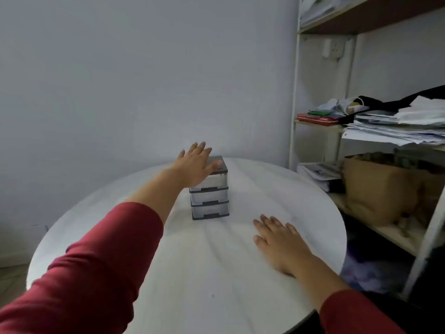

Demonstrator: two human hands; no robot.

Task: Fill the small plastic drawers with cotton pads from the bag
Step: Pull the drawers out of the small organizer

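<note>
Both hands spread flat: left hand (196,165) on the drawers (210,197), right hand (279,239) on the round white tabletop (216,273); cluttered shelves (375,131) alongside.

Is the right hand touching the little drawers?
Apart. The head view shows the right hand lying flat on the table, with a strip of bare tabletop between it and the drawers.

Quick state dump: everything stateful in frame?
drawer unit: upright on the table, all three drawers shut.
left hand: open, fingers straight, touching the unit's top.
right hand: open, flat on the table, holding nothing.
</note>
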